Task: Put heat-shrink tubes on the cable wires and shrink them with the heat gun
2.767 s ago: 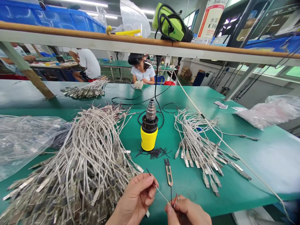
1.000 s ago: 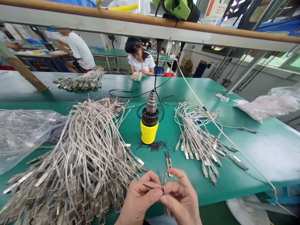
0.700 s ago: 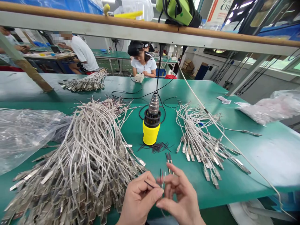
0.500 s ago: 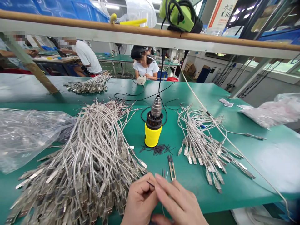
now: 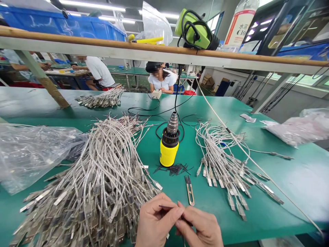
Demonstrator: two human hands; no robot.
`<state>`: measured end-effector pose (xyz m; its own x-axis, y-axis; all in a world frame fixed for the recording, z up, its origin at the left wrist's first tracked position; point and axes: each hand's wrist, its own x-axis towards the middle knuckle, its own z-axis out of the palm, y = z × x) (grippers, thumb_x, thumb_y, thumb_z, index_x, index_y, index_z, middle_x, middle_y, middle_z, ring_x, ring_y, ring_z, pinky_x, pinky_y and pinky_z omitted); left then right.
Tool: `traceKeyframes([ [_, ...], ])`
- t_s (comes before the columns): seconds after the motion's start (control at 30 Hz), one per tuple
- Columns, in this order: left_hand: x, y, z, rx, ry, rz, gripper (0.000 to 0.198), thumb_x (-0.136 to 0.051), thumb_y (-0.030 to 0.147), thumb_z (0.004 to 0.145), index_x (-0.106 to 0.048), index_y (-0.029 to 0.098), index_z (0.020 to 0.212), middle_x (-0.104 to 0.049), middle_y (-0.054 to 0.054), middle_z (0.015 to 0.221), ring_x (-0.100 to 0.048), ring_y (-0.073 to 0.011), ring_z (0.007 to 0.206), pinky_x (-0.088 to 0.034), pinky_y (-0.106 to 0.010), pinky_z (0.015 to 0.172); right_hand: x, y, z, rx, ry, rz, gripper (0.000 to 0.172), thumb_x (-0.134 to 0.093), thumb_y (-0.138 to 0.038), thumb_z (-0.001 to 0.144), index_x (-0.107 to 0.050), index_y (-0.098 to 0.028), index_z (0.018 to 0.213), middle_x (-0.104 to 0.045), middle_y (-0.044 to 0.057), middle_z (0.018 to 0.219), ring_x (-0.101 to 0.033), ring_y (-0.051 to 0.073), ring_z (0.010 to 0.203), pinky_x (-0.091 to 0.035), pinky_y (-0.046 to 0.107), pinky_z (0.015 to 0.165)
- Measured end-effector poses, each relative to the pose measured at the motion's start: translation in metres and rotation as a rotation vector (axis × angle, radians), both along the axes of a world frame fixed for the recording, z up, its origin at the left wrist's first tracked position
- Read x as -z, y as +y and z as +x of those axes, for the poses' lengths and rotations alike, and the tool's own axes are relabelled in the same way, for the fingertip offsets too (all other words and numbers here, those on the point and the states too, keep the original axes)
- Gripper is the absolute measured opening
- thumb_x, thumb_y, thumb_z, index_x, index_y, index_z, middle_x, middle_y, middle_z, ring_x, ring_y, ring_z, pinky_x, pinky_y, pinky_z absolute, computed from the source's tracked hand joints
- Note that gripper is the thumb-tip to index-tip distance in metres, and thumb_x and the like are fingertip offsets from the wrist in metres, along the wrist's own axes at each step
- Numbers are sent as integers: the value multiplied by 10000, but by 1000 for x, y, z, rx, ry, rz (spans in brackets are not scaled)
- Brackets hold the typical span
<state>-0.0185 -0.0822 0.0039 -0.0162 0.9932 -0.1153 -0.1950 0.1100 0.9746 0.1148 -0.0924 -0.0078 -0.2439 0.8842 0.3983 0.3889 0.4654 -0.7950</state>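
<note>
At the front edge of the table my left hand [image 5: 157,219] pinches a thin black tube [image 5: 166,206], its end sticking out over the fingers. My right hand [image 5: 202,224] meets it, thumb and fingertips closed together on a thin cable, of which only a bit shows beneath; the fingertips hide the rest. Just beyond the hands lie thread snips [image 5: 189,192] with dark blades. Behind them is a loose heap of short black tubes [image 5: 175,169], at the foot of a yellow heat gun [image 5: 169,151] standing nozzle up.
A big pile of grey USB cables [image 5: 102,171] covers the left side, beside a clear plastic bag [image 5: 31,151]. A smaller cable bunch [image 5: 223,161] lies right. A white cord [image 5: 216,106] slants down across the table. Overhead runs a shelf [image 5: 144,51]; co-workers sit beyond.
My right hand has turned from flat, stretched fingers to a pinch near the left fingertips. The coloured wire ends that stuck up beyond the hands are now hidden. The view has tilted up slightly.
</note>
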Motion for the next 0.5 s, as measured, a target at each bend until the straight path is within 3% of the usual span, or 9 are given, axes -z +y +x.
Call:
traceKeyframes([
  [0.1, -3, -1, -1, -27, -143, -112, 158, -810, 300, 578, -721, 178, 625, -620, -21, 614, -543, -138, 538, -433, -223, 484, -6, -1, -3, 25, 155, -88, 150, -592, -200, 829, -696, -187, 721, -604, -9, 517, -570, 110, 429, -457, 174, 436],
  [0.2, -5, -2, -4, 3, -243, -78, 169, -812, 297, 576, -750, 184, 687, -641, -36, 686, -586, -166, 616, -483, -241, 544, -6, -3, -6, 62, 289, -191, 137, -645, -228, 795, -715, -186, 684, -580, -18, 487, -553, 100, 395, -438, 166, 402],
  [0.37, -4, -3, -11, 85, -206, 4, 100, -770, 269, 642, -773, 204, 717, -641, -50, 710, -586, -172, 664, -474, -233, 587, -7, -5, -5, 64, 400, -317, 171, -683, -256, 759, -699, -166, 614, -546, -21, 475, -539, 98, 375, -409, 167, 366],
  [0.5, -4, -3, -12, 104, -179, 11, 96, -752, 294, 666, -772, 206, 698, -621, -43, 655, -557, -159, 591, -441, -240, 537, -8, -6, -3, 41, 368, -338, 203, -687, -268, 755, -688, -165, 580, -561, -12, 489, -541, 98, 378, -404, 170, 368],
])
